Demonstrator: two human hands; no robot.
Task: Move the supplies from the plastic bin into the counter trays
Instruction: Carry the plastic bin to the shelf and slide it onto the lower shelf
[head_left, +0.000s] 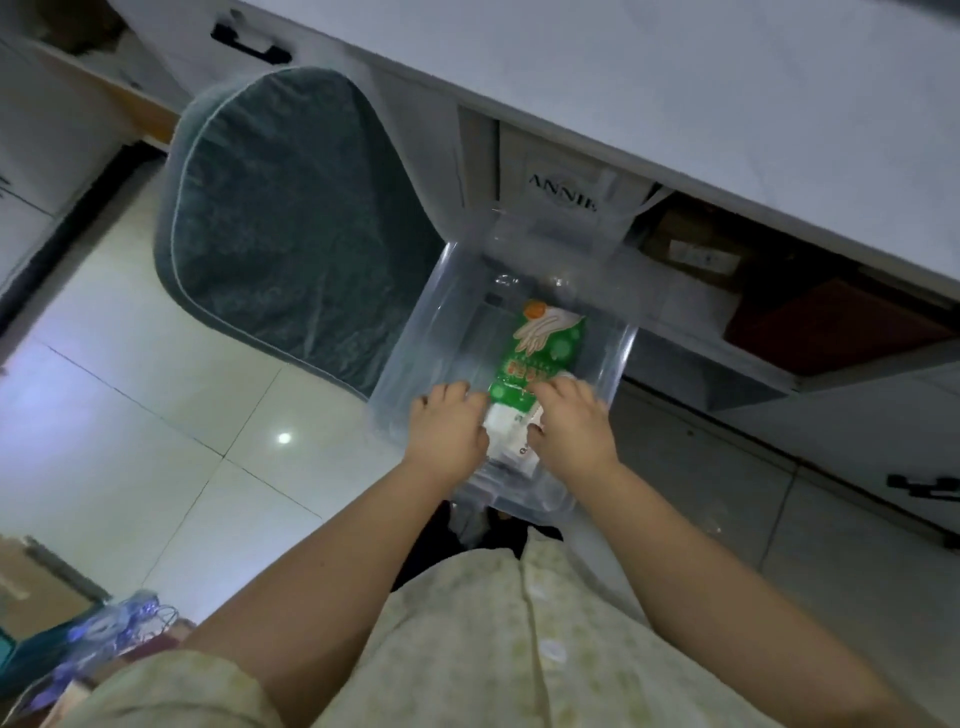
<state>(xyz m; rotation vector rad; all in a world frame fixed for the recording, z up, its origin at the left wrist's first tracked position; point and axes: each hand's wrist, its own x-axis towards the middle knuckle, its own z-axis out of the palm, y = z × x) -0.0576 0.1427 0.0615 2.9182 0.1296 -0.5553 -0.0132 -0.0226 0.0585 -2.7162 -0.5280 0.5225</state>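
A clear plastic bin (415, 343) stands on the floor below the counter edge. Inside it lies a green packet of gloves (540, 348) with a hand printed on it, and below that a small white packet (511, 428). My left hand (449, 423) reaches into the bin with its fingers curled at the green packet's left lower edge. My right hand (566, 421) lies on the packet's lower right end, fingers bent over it. Both hands touch the packets; whether they lift them I cannot tell. No counter trays are in view.
A white counter (675, 88) runs across the top right, with open shelves holding brown boxes (691, 249) under it. A dark green chair (280, 228) stands left of the bin. Pale floor tiles (156, 415) lie to the left; bags (104, 639) sit at the bottom left.
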